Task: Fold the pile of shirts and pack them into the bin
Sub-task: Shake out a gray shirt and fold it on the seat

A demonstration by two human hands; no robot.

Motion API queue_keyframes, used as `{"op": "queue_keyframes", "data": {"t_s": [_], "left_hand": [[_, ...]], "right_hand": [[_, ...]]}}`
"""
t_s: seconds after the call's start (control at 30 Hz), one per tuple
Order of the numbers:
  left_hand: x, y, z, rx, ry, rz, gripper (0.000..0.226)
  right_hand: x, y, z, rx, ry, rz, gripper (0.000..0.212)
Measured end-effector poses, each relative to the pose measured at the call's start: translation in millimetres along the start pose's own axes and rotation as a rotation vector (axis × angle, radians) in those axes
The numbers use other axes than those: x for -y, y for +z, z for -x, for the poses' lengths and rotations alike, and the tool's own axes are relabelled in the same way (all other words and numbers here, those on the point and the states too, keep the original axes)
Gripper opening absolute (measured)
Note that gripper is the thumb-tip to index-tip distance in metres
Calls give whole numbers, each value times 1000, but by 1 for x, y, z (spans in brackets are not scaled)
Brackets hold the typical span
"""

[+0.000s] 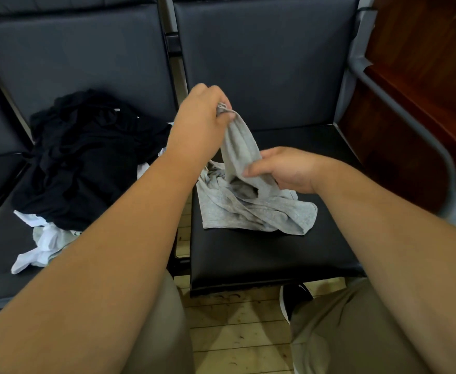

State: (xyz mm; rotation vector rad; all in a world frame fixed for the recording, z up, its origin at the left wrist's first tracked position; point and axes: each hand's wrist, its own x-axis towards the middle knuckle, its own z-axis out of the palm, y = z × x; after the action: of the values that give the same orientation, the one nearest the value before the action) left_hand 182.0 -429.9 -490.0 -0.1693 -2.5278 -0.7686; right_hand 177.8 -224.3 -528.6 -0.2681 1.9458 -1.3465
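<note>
Far to the left of the fingers, on the neighbouring seat, lies the pile of shirts (86, 157). Black ones are on top and white ones under, none of them folded. The left hand (197, 125) is raised above the right seat (262, 255). Its fingers (221, 99) are curled and pinch an edge of the grey shirt (248, 211); I cannot tell if it is a sleeve end or a hem corner. From this pinch the cloth hangs down to the right hand (283, 168), whose thumb and fingers grip the same strip lower. Under both hands the rest of the shirt lies crumpled on the seat.

I judge the step to be opening this shirt flat before folding. It would go well if the left pinch is firm and the right fingers slide along the edge to the next corner. Then both hands pull apart and lay the cloth smooth on the seat. The soft cloth may bunch. I do not see a bin.
</note>
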Motion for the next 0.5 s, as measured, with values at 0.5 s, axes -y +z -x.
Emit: {"op": "queue_keyframes", "data": {"t_s": [0.5], "left_hand": [[-14,3,10,448,-71,223,45]], "right_hand": [[10,5,-17,-583,-266,40,12]]}}
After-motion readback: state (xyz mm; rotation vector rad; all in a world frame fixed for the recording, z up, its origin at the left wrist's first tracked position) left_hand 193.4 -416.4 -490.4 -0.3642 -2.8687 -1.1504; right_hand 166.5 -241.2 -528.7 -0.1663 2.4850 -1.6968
